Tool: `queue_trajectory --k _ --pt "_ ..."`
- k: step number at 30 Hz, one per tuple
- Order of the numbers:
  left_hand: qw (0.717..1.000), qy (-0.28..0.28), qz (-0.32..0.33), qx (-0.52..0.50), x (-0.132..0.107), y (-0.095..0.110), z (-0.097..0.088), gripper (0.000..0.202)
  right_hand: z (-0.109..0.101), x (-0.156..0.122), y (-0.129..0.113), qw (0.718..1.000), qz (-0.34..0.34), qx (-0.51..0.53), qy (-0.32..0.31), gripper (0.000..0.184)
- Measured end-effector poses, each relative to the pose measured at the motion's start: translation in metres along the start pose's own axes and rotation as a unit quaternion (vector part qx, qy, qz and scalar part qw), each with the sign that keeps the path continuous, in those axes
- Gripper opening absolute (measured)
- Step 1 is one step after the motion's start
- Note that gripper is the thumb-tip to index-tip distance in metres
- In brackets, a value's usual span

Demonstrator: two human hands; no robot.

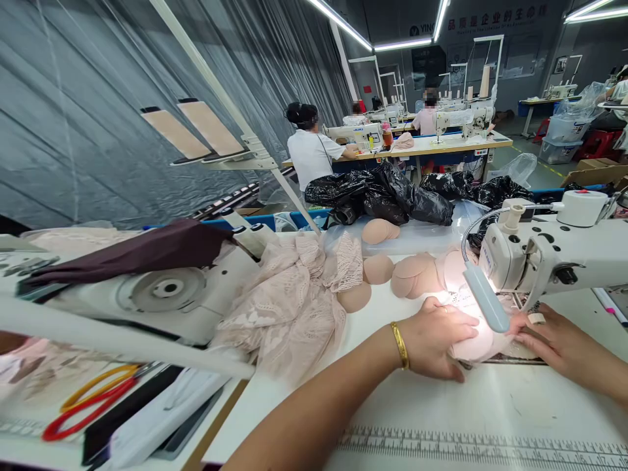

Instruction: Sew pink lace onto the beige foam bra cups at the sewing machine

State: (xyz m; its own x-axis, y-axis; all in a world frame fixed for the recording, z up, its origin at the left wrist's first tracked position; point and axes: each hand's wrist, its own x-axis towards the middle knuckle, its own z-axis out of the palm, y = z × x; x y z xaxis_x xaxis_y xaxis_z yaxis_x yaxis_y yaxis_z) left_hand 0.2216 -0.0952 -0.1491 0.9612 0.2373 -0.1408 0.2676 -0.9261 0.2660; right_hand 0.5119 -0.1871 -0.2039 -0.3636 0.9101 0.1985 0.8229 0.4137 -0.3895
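My left hand, with a gold bangle on the wrist, lies flat with fingers stretched on a pale pink lace piece with a padded cup under the sewing machine's lamp. My right hand presses the same piece from the right, fingers extended toward the needle area, a band of tape on one finger. The white sewing machine stands right behind both hands. The needle itself is hidden by the lamp.
A heap of pink lace and several beige foam cups lie left of my hands. Another machine and red and yellow scissors sit at far left. Black bags lie behind. Other people sew at tables beyond.
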Motion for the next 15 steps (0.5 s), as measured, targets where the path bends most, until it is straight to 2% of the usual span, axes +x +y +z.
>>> queue_trajectory --k 3,8,12,15 --pt "0.999 0.047 -0.008 0.027 0.007 -0.001 0.012 0.027 -0.007 -0.003 0.005 0.998 0.015 0.018 -0.050 0.036" --pt "0.993 0.095 0.030 0.067 0.016 -0.003 0.029 0.030 -0.010 0.003 0.001 0.996 0.023 0.089 0.007 0.036" --pt "0.988 0.119 0.047 0.085 0.020 -0.014 0.030 0.039 0.000 0.013 -0.007 0.998 -0.056 0.001 0.003 0.035" --pt "0.985 0.133 0.053 0.093 0.024 -0.025 0.030 0.043 0.011 0.015 -0.006 0.995 -0.068 -0.069 0.018 0.038"
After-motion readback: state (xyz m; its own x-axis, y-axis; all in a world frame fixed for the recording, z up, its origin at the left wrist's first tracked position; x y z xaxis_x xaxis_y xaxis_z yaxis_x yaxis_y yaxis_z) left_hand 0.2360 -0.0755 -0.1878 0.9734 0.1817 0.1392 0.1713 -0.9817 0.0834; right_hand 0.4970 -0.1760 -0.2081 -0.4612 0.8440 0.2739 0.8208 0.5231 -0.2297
